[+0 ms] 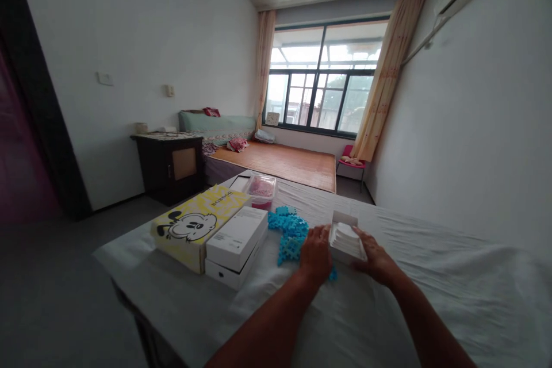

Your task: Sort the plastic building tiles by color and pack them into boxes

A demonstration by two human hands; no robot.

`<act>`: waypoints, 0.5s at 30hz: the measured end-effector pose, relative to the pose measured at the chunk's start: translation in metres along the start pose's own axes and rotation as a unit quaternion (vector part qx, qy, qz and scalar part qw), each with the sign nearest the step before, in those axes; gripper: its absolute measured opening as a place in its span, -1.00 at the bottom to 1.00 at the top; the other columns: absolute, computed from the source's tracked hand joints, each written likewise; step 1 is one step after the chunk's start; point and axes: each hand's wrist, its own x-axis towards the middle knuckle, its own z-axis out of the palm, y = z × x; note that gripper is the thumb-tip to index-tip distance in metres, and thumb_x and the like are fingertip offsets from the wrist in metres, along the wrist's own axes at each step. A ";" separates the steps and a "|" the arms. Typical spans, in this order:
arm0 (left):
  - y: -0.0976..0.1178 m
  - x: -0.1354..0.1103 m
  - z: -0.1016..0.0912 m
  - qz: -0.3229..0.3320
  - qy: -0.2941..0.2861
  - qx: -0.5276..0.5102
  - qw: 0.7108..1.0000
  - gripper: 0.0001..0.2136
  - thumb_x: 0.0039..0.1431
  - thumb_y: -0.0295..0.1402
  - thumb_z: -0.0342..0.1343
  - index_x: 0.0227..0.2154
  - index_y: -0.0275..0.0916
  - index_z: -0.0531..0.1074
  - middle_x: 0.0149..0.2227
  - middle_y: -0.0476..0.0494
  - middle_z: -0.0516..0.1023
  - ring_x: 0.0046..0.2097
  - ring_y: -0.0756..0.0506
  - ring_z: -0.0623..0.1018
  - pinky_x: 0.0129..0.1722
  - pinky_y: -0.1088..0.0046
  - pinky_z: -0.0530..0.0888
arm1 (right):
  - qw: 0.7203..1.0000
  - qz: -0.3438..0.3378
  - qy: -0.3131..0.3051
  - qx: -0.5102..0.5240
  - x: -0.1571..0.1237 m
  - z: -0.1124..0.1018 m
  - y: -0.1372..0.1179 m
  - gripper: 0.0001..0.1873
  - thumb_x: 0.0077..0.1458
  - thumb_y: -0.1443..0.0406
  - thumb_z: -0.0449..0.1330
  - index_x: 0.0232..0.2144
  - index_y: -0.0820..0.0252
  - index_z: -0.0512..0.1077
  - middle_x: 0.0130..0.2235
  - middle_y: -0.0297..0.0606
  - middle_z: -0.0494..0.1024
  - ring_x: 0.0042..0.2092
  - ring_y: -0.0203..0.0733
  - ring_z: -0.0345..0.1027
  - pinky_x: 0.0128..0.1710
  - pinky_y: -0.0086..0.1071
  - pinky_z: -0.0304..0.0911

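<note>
A small white open-topped box (342, 251) with white, layered contents (345, 233) sits between my two hands. My left hand (316, 252) grips its left side, with the fingers curled along the wall. On the opposite side, my right hand (373, 256) holds the box, its fingers at the right edge by the contents. Bright blue interlocking plastic pieces (290, 233) lie in a heap to the left of my left hand, and a few more show just under the box. The exact shape of the white contents is hard to make out.
Two white cartons (237, 240) are stacked beside a yellow-and-white box (190, 230) with a cartoon dog. Behind them stands a clear plastic container (261, 190) with pink contents. A white cloth (431, 264) covers the table. Beyond are a bed (280, 160) and a dark cabinet (153, 164).
</note>
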 end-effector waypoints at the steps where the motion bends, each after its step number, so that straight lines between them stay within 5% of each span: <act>1: 0.002 -0.001 -0.001 0.004 0.013 -0.007 1.000 -0.44 0.00 -0.55 -0.08 0.14 -0.23 0.14 0.08 -0.17 0.29 0.07 -0.14 0.25 0.18 0.33 0.16 | 1.000 0.006 -0.007 0.010 0.004 0.004 0.004 -0.08 -0.25 0.24 0.16 0.21 0.16 -0.01 0.22 -0.09 0.12 0.21 -0.03 0.02 0.10 -0.16 0.04; 10: 0.013 -0.004 -0.004 0.080 0.054 -0.027 0.995 -0.49 0.02 -0.52 -0.10 0.08 -0.10 0.25 0.03 -0.08 0.37 0.03 -0.13 0.31 0.05 0.30 0.31 | 0.991 0.090 0.099 0.000 0.104 0.037 0.016 -0.28 -0.26 0.33 0.12 0.07 0.27 0.23 0.03 -0.02 0.37 0.04 0.00 0.27 -0.04 -0.20 0.20; 15: 0.012 -0.004 -0.007 0.104 0.079 -0.019 0.991 -0.49 0.05 -0.48 -0.08 0.10 -0.04 0.23 0.05 -0.03 0.37 0.02 -0.13 0.34 -0.01 0.30 0.36 | 0.982 0.107 0.158 -0.001 0.129 0.044 0.003 -0.35 -0.16 0.35 0.03 0.08 0.28 0.21 0.01 0.09 0.35 0.05 0.11 0.23 -0.05 -0.03 0.16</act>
